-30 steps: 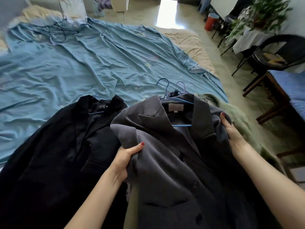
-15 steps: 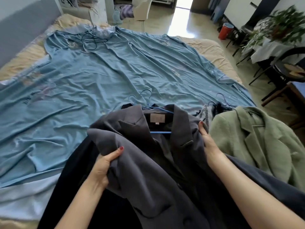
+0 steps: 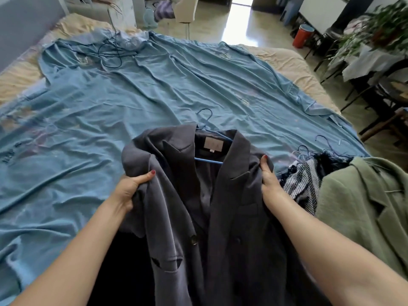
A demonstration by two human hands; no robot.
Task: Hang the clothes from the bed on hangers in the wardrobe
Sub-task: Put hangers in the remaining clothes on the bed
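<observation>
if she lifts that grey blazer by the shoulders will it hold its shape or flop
Probably flop: the grey blazer already bunches and folds under the left hand and right hand. The blue hanger inside the collar may keep the shoulders spread. It looks fairly heavy, with thick cloth and lapels.

1. Neck label (image 3: 212,144): pale, rectangular, sewn inside the collar of the grey jacket (image 3: 220,206). Faint marks show on it, too blurred to read.
2. Blue sheet (image 3: 154,89) on the bed: dark marks at its left edge, smeared; cannot tell whether they are script or pattern.
3. Legible text, brands, numbers, signs: none.
</observation>
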